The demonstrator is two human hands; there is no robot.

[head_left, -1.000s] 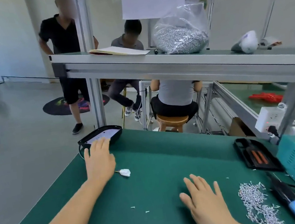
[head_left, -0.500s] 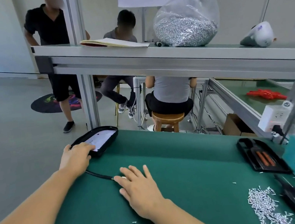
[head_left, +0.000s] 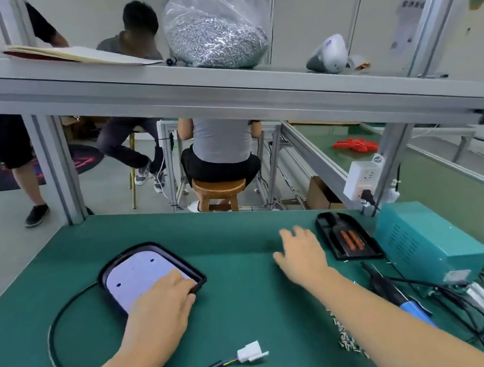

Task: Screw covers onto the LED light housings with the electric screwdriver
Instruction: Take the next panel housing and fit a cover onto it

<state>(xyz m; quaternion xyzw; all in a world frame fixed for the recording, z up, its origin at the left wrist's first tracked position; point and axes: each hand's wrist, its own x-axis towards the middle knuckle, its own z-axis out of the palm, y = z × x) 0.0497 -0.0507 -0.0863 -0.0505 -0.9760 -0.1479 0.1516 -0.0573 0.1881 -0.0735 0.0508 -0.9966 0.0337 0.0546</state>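
Note:
A black LED light housing with a white inner plate lies on the green mat at left centre. My left hand grips its near edge, fingers curled over the rim. Its black cable loops to a white connector. My right hand hovers with spread fingers just left of a black cover that has orange parts inside. The electric screwdriver, black with a blue grip, lies on the mat at right. Loose screws are partly hidden under my right forearm.
A teal power box stands at right with cables beside it. A bag of screws and a notebook sit on the aluminium shelf above. A white power strip hangs on the frame post. People sit and stand behind the bench.
The housing has been pulled nearer along the mat by my left hand, its cable and connector trailing. My right hand has swung from the cable over to the right, beside the black cover.

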